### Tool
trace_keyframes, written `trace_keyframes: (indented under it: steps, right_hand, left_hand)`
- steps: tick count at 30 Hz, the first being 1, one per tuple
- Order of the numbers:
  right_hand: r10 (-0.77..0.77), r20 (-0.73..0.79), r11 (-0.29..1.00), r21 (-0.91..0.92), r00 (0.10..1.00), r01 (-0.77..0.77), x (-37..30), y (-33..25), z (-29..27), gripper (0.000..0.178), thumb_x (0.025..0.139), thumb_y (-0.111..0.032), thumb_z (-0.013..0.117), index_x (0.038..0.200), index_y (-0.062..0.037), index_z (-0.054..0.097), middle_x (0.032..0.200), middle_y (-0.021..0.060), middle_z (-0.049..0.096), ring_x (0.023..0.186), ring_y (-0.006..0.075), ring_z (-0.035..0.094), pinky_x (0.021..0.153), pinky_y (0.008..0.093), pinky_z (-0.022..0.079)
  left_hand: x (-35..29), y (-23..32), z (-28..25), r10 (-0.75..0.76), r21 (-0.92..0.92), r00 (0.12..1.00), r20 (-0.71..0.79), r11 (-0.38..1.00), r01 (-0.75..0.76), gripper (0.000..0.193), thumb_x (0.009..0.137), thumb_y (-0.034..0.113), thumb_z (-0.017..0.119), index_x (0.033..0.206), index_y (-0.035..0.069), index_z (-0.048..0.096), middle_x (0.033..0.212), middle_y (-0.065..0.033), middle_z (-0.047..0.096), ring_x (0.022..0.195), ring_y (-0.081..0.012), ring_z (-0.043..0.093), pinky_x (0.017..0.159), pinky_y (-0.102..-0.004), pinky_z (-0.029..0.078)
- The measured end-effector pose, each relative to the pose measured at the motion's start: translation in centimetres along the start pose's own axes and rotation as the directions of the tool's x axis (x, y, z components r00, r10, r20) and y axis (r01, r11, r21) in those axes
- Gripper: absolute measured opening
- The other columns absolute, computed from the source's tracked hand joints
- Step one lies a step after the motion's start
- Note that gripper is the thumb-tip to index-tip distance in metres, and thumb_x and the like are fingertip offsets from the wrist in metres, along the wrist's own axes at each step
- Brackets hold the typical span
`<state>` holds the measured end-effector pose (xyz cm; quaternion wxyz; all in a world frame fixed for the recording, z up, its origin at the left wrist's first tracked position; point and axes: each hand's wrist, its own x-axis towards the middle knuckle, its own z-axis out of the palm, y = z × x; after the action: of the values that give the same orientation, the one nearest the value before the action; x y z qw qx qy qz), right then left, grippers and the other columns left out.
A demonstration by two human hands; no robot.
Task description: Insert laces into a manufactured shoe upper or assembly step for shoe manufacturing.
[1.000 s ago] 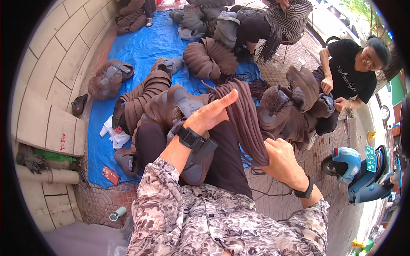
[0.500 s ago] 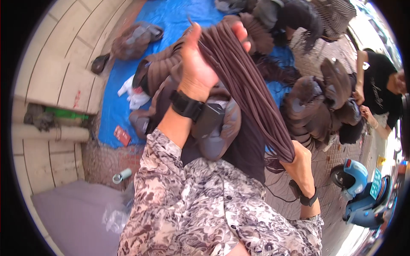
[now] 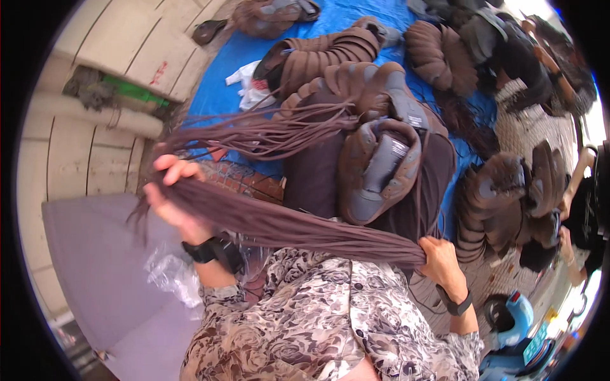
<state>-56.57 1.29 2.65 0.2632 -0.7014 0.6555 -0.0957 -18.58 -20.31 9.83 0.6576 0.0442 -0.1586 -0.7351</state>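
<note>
A long bundle of dark brown shoelaces [image 3: 298, 232] stretches across my front, between my two hands. At its right end my right hand [image 3: 443, 263] is closed round the laces. Toward the left end, my left hand [image 3: 181, 197], blurred, has the bundle between its thumb and fingers. Beyond it, loose laces [image 3: 254, 135] swing in the air toward the right, over my lap. A brown shoe upper [image 3: 381, 171] with a grey tongue lies in my lap, just past the bundle. Several nested uppers [image 3: 330, 86] lie behind it.
A blue tarp [image 3: 213, 95] bears stacks of brown uppers [image 3: 441, 54] and a white plastic bag [image 3: 251, 86]. A grey-purple board [image 3: 101, 254] with clear plastic is at left. Other people work at right, near more uppers [image 3: 492, 203]. A blue scooter [image 3: 518, 324] stands lower right.
My left hand has swung down and left, bringing the lace bundle from a steep slant to nearly level. Loose ends now fly out. My right hand still grips its end. The view has shifted.
</note>
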Motion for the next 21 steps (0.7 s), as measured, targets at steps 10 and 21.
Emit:
trace_keyframes:
  steps: [10,21]
  right_hand:
    - [0.295,0.314,0.941,0.065,0.902,-0.331,-2.4,2.1,2.4,0.03,0.051,-0.01,0.072,0.071,0.0016,0.054,0.073,0.0216,0.058,0.075,0.0397,0.056,0.065,0.0422,0.044]
    - [0.155,0.536,0.873,0.319,0.83,-0.37,-2.2,2.9,0.9,0.035,0.057,-0.013,0.072,0.086,0.0012,0.06,0.069,0.0178,0.06,0.067,0.0303,0.061,0.061,0.0377,0.046]
  left_hand:
    - [-7.1,1.7,-13.7,0.207,0.315,0.837,-0.506,0.948,-0.044,0.022,0.086,0.019,0.054,0.096,0.001,0.056,0.091,-0.0071,0.059,0.08,-0.017,0.056,0.08,-0.0358,0.045]
    - [-12.2,1.2,-18.4,-0.266,0.119,0.491,-0.83,0.774,0.622,0.03,0.087,0.03,0.054,0.097,0.002,0.058,0.1,-0.0156,0.061,0.093,-0.0289,0.058,0.086,-0.0419,0.045]
